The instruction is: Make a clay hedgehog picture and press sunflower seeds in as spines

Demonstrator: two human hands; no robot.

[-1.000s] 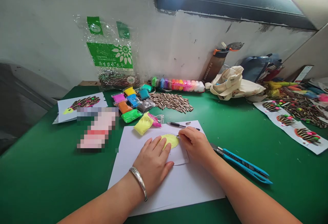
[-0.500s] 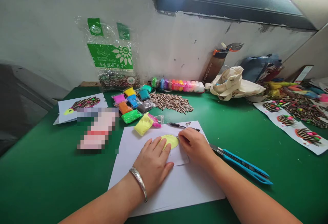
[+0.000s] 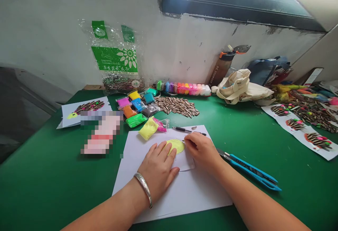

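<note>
A green tabletop [image 3: 47, 188] carries a white paper sheet [image 3: 185, 195]. The left hand [image 3: 158, 166] lies flat, fingers spread, on a smaller paper [image 3: 187, 162], just beside a yellow clay oval [image 3: 175, 145]. The right hand [image 3: 202, 150] has its fingers bunched at the oval's edge, pinching something too small to tell. Just beyond them lies a pen [image 3: 185, 130]; to their right, blue-handled scissors [image 3: 250, 169].

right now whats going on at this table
A person is working with bare hands on a patch of yellow clay lying on a small white paper, which sits on a larger white sheet. The left hand rests flat on the paper, while the right hand pinches a small pointed item at the clay's edge. Packets of coloured clay and striped sunflower seeds lie nearby.
</note>
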